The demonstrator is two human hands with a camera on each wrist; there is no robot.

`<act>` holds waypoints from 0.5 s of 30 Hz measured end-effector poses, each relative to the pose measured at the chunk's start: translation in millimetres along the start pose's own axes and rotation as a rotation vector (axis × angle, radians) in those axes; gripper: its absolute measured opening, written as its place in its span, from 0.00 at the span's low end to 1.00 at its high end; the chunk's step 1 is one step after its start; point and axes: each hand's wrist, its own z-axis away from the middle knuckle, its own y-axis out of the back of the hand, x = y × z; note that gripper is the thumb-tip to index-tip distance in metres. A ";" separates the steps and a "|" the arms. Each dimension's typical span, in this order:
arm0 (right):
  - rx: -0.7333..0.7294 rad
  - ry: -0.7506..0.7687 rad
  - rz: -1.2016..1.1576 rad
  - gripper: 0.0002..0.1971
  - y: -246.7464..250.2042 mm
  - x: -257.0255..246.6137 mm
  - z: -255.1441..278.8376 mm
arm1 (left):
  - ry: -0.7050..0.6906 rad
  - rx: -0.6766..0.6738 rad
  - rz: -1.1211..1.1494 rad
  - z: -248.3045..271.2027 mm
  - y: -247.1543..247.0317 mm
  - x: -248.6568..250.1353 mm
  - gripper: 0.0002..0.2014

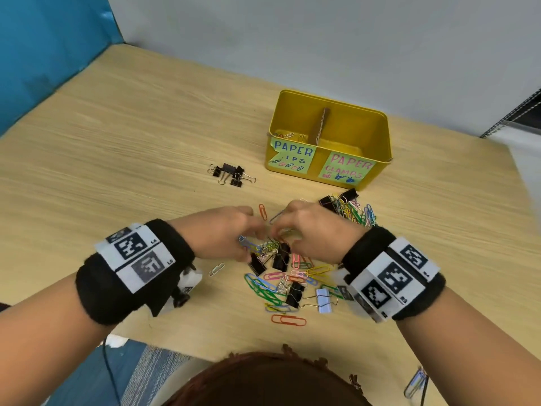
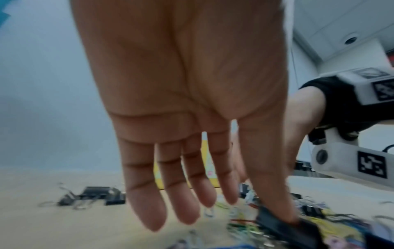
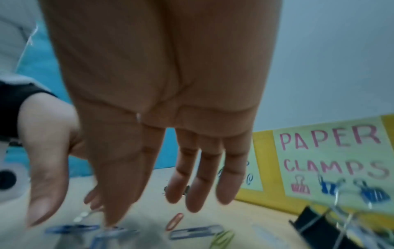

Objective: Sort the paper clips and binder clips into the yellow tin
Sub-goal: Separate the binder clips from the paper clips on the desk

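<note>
A yellow tin point(image 1: 330, 102) with a cardboard divider stands at the back right; its labels read PAPER CLIPS and PAPER CLAMPS point(image 3: 332, 160). A few paper clips lie in its left compartment. A mixed pile of coloured paper clips and binder clips point(image 1: 281, 276) lies in front of me. My left hand point(image 1: 243, 238) hangs over the pile with straight fingers point(image 2: 149, 210), its thumb touching a black binder clip point(image 2: 283, 230). My right hand point(image 1: 281, 230) reaches down beside it; thumb and forefinger point(image 3: 108, 224) meet on a blurred blue paper clip point(image 3: 113, 235).
Several black binder clips point(image 1: 231, 174) sit grouped left of the tin. A second tangle of clips point(image 1: 354, 210) lies just before the tin. An orange clip point(image 1: 263, 211) and a blue one point(image 1: 276, 216) lie past my fingers. Stray clips point(image 1: 288, 320) are near the table's front edge.
</note>
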 end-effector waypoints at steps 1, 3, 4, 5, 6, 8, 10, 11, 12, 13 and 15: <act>-0.046 0.027 -0.025 0.21 -1.5 -1.5 0.7 | -0.028 -0.014 -0.004 0.5 -2.9 4.8 0.20; -0.085 0.021 0.009 0.13 -7.3 -1.0 -3.3 | -0.058 -0.042 -0.083 -0.2 -10.0 11.0 0.16; -0.078 -0.008 0.018 0.10 -9.0 0.9 -5.9 | -0.065 -0.039 -0.128 -0.9 -12.9 11.4 0.14; -0.056 -0.033 0.003 0.08 -8.9 3.2 -8.9 | -0.060 -0.028 -0.148 -1.1 -14.9 10.0 0.12; -0.031 -0.067 -0.047 0.08 -7.9 7.1 -12.4 | -0.053 -0.017 -0.149 -0.4 -16.4 7.9 0.10; 0.066 -0.143 -0.268 0.07 -0.6 15.1 -19.5 | -0.056 -0.008 -0.134 0.8 -18.1 3.3 0.09; 0.223 -0.235 -0.499 0.06 6.3 20.3 -31.0 | -0.065 -0.016 -0.134 1.6 -19.2 -0.3 0.11; 0.292 -0.287 -0.541 0.07 8.3 21.1 -37.7 | -0.059 -0.025 -0.147 1.4 -20.0 -0.7 0.13; 0.328 -0.326 -0.546 0.10 9.3 21.6 -44.7 | -0.054 -0.030 -0.162 0.7 -21.3 -0.4 0.14; 0.324 -0.350 -0.522 0.14 8.9 21.8 -50.4 | -0.055 -0.034 -0.173 -0.3 -23.1 -0.3 0.13; 0.288 -0.385 -0.390 0.18 8.0 22.6 -55.4 | -0.083 -0.018 -0.180 -0.8 -24.7 -0.2 0.10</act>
